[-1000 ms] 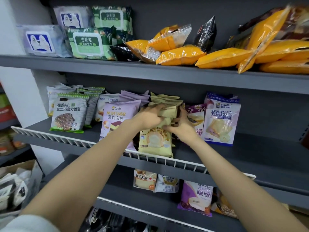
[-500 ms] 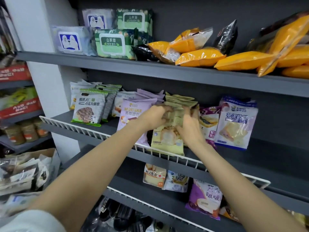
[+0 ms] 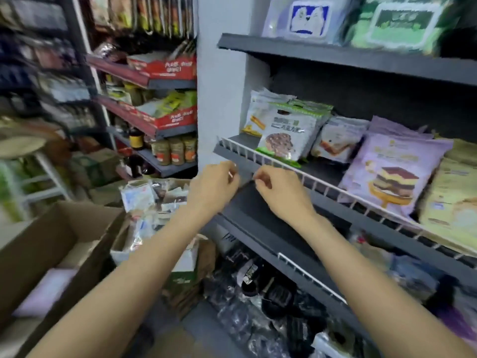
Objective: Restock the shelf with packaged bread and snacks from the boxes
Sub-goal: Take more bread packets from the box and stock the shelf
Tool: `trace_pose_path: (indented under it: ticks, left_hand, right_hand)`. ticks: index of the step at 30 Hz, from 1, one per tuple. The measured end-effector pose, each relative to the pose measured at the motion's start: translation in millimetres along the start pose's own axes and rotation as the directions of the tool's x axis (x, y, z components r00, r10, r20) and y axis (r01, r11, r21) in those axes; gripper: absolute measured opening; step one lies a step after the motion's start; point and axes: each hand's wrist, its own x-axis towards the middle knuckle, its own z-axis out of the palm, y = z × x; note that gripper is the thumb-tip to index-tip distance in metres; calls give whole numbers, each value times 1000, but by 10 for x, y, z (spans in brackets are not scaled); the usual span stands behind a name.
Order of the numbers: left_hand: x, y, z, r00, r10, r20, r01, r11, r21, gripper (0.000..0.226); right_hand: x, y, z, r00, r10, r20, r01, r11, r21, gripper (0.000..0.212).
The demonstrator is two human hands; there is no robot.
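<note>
Both my hands hang in the air just off the front corner of the middle shelf, and neither holds a thing: the fingers of my left hand are loosely curled on nothing, and those of my right hand the same. I judge I'm between loads, with my hands low and free to dip for more stock. The packs already on the shelf stand upright, leaning on the white wire rail, which keeps them from sliding off and shows their faces: a green-topped chocolate bread pack at the left, a purple mousse bread pack further right. What is left to shelve sits below my left arm, loose packets heaped in an open box, beside a bigger cardboard box. The view is blurred, so labels are hard to read.
</note>
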Motion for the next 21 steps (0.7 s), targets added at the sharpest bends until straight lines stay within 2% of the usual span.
trace_pose_path:
  ticks: [3,6,9,12,18,21]
  left_hand:
    - [-209,-1065,-298,988,-156,6,156,987,36,23]
    - [-496,-2088,-499,928,-369,48,362,926,106,25]
    - [-855,-3058,-610,824,-564,53,552,821,148,24]
    - [-1175,-3915,-653,681,-728,71,712,682,163,27]
    - [-1548,-5306,-507,386,-903,189,865,425,267,28]
    - [-1588,-5891,-296,362,-901,240,861,422,285,23]
  right_hand:
    - [261,-669,855,988,-66,137,59,997,54,21]
    - [486,-1270,1750,954,-103,283,74,991,111,17]
    - [640,-1813,2635,880,-162,447,91,980,176,18]
    - [761,-2272,3464,794,-211,570,99,970,222,21]
    - [1063,-2901,4905,655,-191,731,31,973,227,26]
    - [1288,-3077,5596,582,-66,810,-85,986,141,33]
